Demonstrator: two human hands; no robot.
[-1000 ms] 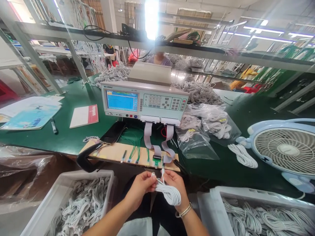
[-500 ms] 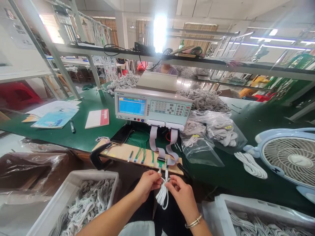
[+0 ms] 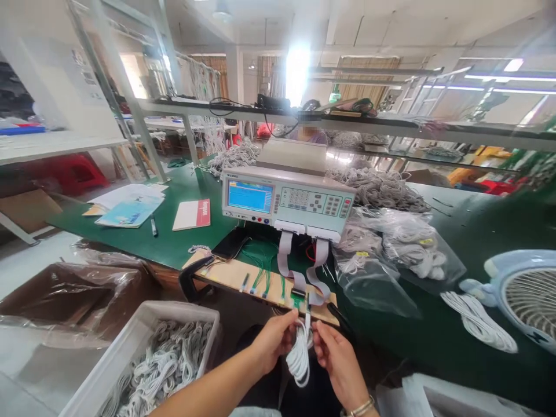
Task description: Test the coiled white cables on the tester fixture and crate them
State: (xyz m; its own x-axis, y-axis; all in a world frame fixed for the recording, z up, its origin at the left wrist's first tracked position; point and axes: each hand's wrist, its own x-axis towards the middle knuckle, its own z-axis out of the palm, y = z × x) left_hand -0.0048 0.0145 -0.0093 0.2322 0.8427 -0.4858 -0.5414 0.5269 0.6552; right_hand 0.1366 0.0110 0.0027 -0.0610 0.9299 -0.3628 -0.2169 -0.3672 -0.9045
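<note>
**White cable bundle held in both hands at the near edge of the test bench**

The cable bundle (image 3: pixel 299 360) is white and wound into a short, loose hank of many parallel loops. It hangs between the two hands just below the near edge of the wooden fixture board (image 3: pixel 230 273). One end rises out of the hank as a thin plug, standing upright against the board's near edge. The left hand (image 3: pixel 271 341) pinches the top of the hank with thumb and fingertips closed on it. The right hand (image 3: pixel 339 359) is curled around the cable from the other side, its fingers closed on the strands beside the plug. A bracelet (image 3: pixel 358 408) sits on the right wrist.

The board lies on the near edge of the green table (image 3: pixel 182 246), carrying green wires and two grey ribbon cables (image 3: pixel 284 258) that run up to a pale tester (image 3: pixel 289 200) with a lit blue screen. Clear bags of white cables (image 3: pixel 391 246) lie to the tester's right, with a loose hank (image 3: pixel 478 321) and a pale blue fan (image 3: pixel 527 295) toward the table's right edge. Papers (image 3: pixel 130 205), a red-and-white booklet (image 3: pixel 192 214) and a pen (image 3: pixel 153 226) lie toward the left edge. Below the near left corner stand a white bin (image 3: pixel 143 321) full of cable hanks and a plastic-lined cardboard box (image 3: pixel 65 289). A metal shelf (image 3: pixel 347 124) spans the table, and a person (image 3: pixel 310 134) sits behind it in a bright workshop.
</note>
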